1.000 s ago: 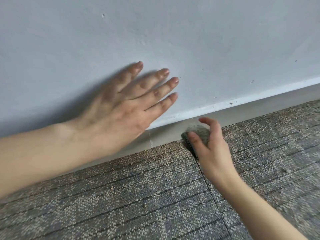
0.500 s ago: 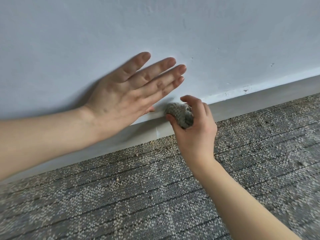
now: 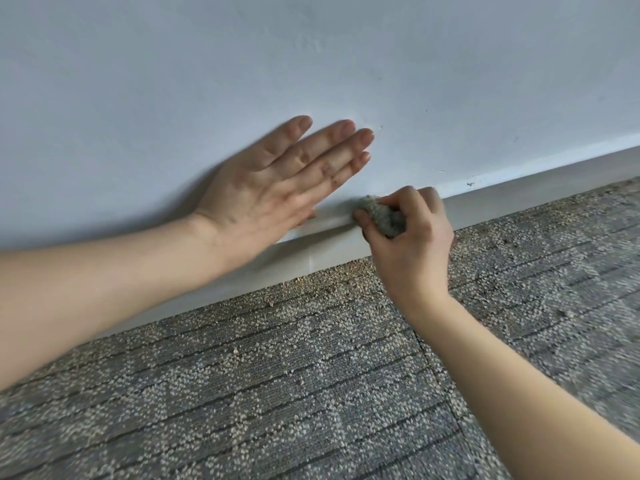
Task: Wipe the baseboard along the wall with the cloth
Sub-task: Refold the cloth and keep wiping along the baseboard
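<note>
fingers [image 3: 410, 201] of my right hand [image 3: 415, 251] clench the cloth [image 3: 386, 220] against the baseboard [image 3: 519, 199], long axis running left-right; left hand [image 3: 270, 199] lies flat on the wall [image 3: 207, 81].

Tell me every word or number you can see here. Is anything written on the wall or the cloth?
None: no words, numbers or signs show anywhere. The wall, the baseboard, the cloth in the right hand and the carpet are all plain. The small dark specks near the baseboard are marks, not letters.
</note>
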